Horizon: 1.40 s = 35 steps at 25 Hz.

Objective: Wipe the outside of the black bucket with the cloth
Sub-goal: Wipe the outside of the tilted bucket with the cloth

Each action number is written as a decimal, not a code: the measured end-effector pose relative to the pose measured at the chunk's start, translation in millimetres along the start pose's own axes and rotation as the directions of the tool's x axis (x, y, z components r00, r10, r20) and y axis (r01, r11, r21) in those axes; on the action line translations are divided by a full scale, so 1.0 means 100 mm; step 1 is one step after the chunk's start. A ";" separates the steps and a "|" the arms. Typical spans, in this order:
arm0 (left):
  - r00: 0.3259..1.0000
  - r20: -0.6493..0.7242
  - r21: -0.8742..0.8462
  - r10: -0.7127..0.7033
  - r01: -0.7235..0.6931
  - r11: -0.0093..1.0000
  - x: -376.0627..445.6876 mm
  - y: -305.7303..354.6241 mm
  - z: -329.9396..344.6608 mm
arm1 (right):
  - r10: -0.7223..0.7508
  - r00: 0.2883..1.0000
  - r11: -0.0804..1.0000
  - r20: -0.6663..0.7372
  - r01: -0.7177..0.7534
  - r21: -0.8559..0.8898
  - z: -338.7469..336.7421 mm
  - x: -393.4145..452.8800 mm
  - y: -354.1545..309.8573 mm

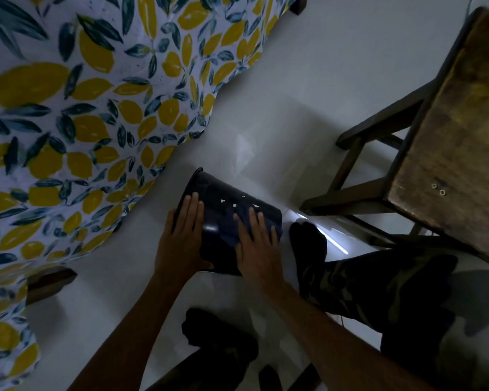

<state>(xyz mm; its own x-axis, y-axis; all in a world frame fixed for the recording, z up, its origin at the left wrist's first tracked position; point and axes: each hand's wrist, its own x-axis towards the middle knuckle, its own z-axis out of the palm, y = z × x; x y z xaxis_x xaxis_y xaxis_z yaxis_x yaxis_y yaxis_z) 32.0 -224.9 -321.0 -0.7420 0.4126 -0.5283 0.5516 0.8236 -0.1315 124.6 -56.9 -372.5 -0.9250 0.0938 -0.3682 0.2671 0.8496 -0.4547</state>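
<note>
The black bucket (218, 206) lies on its side on the pale floor, its rim toward the upper left and small white flecks on its wall. My left hand (182, 237) rests flat on the wall near the rim, fingers together, steadying it. A dark blue cloth (236, 214) is spread over the wall toward the bucket's base. My right hand (256, 246) presses flat on that cloth with its fingers apart. Most of the cloth is hidden under this hand.
A table draped in a lemon-print cloth (82, 108) fills the left side. A dark wooden stool (449, 136) stands at the right. My foot in a dark sock (308, 241) is just right of the bucket; my other foot (218, 331) is below it.
</note>
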 end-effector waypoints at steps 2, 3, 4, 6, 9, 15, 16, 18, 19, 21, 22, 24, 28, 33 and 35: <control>1.000 0.002 -0.014 0.003 -0.003 1.000 -0.02 0.00 0.03 | 0.067 0.996 0.998 0.060 -0.067 0.011 -0.01 0.36 0.07; 1.000 0.007 -0.016 0.008 -0.008 1.000 -0.02 -0.01 0.04 | 0.128 0.987 0.990 0.101 -0.134 0.053 -0.03 0.60 0.12; 1.000 0.012 -0.017 0.011 -0.011 1.000 -0.01 -0.02 0.04 | 0.196 0.971 0.972 0.137 -0.211 0.107 -0.08 0.82 0.15; 1.000 0.019 -0.019 0.013 -0.013 1.000 0.03 -0.04 0.03 | 0.255 0.958 0.945 0.129 -0.275 0.177 -0.14 0.97 0.09; 1.000 0.007 -0.015 0.015 -0.014 1.000 0.05 -0.04 0.03 | 0.059 0.998 0.989 0.018 -0.061 0.134 -0.07 0.42 -0.14; 1.000 -0.011 0.012 0.019 -0.019 1.000 0.03 -0.02 0.02 | 0.006 1.000 0.995 -0.003 -0.005 0.095 -0.07 0.38 -0.29; 1.000 -0.002 0.018 0.022 -0.022 1.000 0.05 -0.02 0.01 | 0.066 0.996 0.986 0.061 -0.074 0.150 -0.12 0.71 -0.24; 1.000 0.008 0.010 0.019 -0.019 1.000 0.08 -0.02 0.01 | 0.147 0.974 0.940 0.173 -0.192 0.282 -0.19 1.23 -0.13; 1.000 0.010 0.003 0.018 -0.018 1.000 0.11 -0.03 0.02 | 0.170 0.971 0.930 0.167 -0.214 0.297 -0.19 1.30 -0.13; 1.000 0.014 -0.018 0.020 -0.020 1.000 0.08 -0.04 0.02 | 0.135 0.988 0.954 0.078 -0.151 0.257 -0.05 1.06 -0.12; 0.999 0.004 -0.019 0.034 -0.033 0.999 0.04 -0.05 0.05 | 0.091 0.995 0.973 0.033 -0.096 0.210 0.03 0.77 -0.11; 0.995 -0.019 0.023 0.099 -0.099 0.995 -0.06 -0.07 0.08 | 0.002 1.000 0.986 0.000 -0.002 0.164 0.10 0.17 -0.06; 0.986 -0.077 0.051 0.151 -0.147 0.988 -0.16 -0.08 0.09 | 0.093 0.995 0.966 -0.035 -0.081 0.245 0.13 0.11 -0.01; 0.987 -0.042 0.045 0.157 -0.155 0.987 -0.03 -0.08 0.02 | 0.274 0.962 0.850 0.013 -0.248 0.464 0.04 0.61 -0.04; 0.990 -0.043 0.040 0.134 -0.132 0.990 -0.04 -0.08 0.05 | 0.145 0.988 0.944 -0.049 -0.124 0.305 0.14 0.18 -0.26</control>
<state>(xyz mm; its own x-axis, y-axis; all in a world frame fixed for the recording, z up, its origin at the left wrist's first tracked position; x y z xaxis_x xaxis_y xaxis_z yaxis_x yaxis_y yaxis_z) 32.5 -234.7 -322.5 -0.6772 0.5356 -0.5045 0.6597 0.7457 -0.0939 104.9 -84.4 -378.3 -0.8885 0.2417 -0.3901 0.4492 0.6322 -0.6313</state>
